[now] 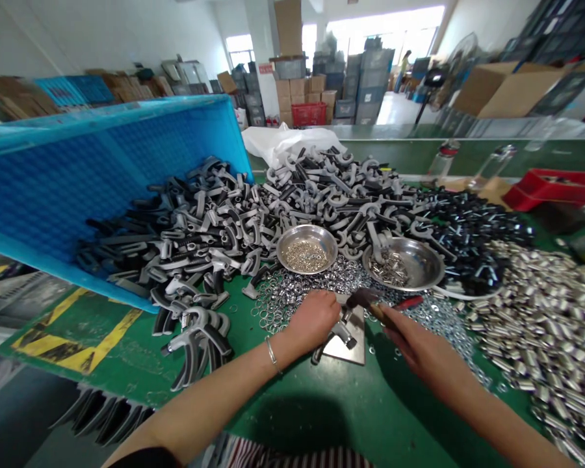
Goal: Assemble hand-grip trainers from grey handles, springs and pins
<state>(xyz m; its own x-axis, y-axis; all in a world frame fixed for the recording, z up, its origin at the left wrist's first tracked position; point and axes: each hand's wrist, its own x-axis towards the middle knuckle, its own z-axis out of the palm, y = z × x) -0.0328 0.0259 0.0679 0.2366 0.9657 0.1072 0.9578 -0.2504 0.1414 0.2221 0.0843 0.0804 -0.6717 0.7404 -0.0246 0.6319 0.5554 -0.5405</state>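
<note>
My left hand is closed on a grey and black handle part that rests on a small metal plate on the green table. My right hand grips a small hammer with a dark head and wooden handle, its head just above the part. A thin bracelet circles my left wrist. Small metal rings lie scattered right behind my left hand.
A tipped blue crate spills a big heap of grey and black handle parts. Two steel bowls hold small metal pieces. Silver tubes pile at the right, a red tray beyond.
</note>
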